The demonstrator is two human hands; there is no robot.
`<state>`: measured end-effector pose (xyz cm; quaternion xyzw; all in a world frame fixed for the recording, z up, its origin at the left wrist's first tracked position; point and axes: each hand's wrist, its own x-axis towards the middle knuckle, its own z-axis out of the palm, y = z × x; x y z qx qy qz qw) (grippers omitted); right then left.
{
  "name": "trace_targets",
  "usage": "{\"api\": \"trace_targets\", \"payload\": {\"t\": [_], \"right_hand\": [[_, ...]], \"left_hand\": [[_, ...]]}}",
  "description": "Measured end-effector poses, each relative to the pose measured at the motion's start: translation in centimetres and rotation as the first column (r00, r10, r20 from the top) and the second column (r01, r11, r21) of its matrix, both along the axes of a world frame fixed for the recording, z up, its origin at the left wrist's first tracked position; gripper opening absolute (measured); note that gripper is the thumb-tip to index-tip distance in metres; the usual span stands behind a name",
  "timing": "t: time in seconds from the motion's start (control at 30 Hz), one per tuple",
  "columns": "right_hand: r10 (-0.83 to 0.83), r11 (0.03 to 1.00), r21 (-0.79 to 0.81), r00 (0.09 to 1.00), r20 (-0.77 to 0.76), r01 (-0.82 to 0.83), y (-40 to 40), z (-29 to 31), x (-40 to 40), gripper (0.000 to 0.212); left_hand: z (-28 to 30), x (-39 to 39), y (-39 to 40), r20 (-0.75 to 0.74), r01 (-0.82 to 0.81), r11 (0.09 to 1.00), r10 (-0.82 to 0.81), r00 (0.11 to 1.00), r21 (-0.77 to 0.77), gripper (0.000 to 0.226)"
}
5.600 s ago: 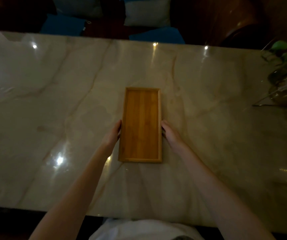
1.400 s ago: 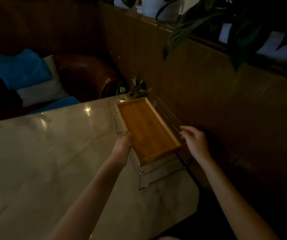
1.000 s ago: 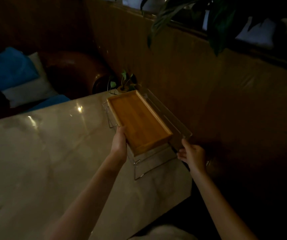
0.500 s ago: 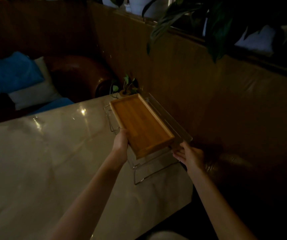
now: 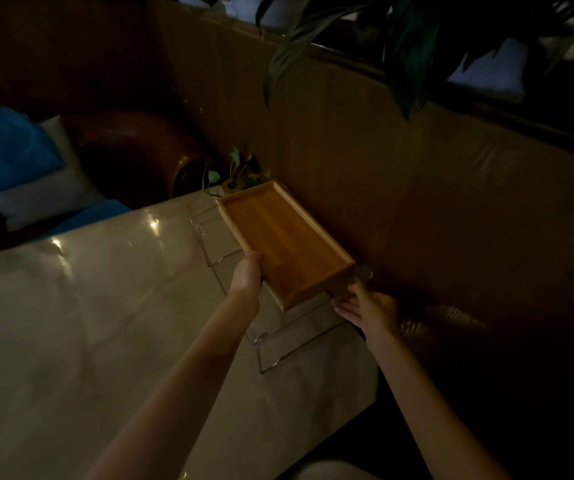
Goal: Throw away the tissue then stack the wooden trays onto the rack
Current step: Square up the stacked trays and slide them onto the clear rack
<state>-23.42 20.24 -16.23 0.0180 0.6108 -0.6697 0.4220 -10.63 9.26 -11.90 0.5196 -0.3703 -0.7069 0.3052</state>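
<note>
Nearest the camera, two bare forearms reach out over the pale marble bench [image 5: 70, 341]. The left hand [image 5: 247, 275] is clamped on the long left rim of the wooden tray [image 5: 285, 240], close to its near corner. The right hand [image 5: 368, 306] sits just under the tray's near right corner, fingers loosely spread; whether it grips the tray or the rack below it is too dark to tell.

The tray lies roughly level over the clear rack [image 5: 278, 341], whose wire-edged lower shelves show just below and nearer than the tray. It looks stiff and fairly light, a shallow board with a raised rim. The smooth finish may slide on the slick shelf, so holding both long rims near the middle seems safest. No other tray or tissue is in view.

Beyond the tray's far end stands a small potted plant [image 5: 237, 171], with a brown padded wall [image 5: 417, 185] right of it and blue cushions [image 5: 4, 150] far to the left. Large dark leaves [image 5: 399, 46] hang above.
</note>
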Motion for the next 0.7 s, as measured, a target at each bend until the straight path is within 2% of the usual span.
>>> {"api": "trace_targets", "payload": {"t": [0.17, 0.27, 0.37, 0.53, 0.63, 0.7], "right_hand": [[0.031, 1.000, 0.003, 0.999, 0.008, -0.031, 0.1, 0.3, -0.1, 0.010], [0.043, 0.999, 0.005, 0.999, 0.009, -0.043, 0.1, 0.4, -0.2, 0.005], [0.038, 0.999, -0.002, 0.999, 0.010, -0.038, 0.0, 0.4, -0.3, 0.008], [0.131, 0.991, 0.047, 0.988, -0.082, -0.128, 0.1, 0.7, -0.3, 0.009], [0.310, 0.941, 0.203, 0.933, -0.185, -0.272, 0.3, 1.5, -1.1, 0.013], [0.475, 0.848, 0.394, 0.839, -0.265, -0.356, 0.1, 2.5, -1.6, 0.022]], "left_hand": [[-0.4, -0.8, -0.2, 0.094, 0.049, 0.998, -0.045, 0.995, -0.039, 0.043], [-0.6, -0.9, -0.5, 0.107, 0.061, 0.997, -0.056, 0.993, -0.041, 0.044], [-0.7, -0.8, -0.7, 0.110, 0.074, 0.996, -0.068, 0.992, -0.048, 0.045], [-0.7, -0.4, -0.7, 0.150, 0.167, 0.980, -0.150, 0.977, -0.110, 0.046], [-0.8, 0.2, -1.2, 0.173, 0.216, 0.969, -0.194, 0.966, -0.120, 0.042], [-0.6, 0.7, -1.5, 0.216, 0.300, 0.948, -0.272, 0.938, -0.111, 0.041]]}}
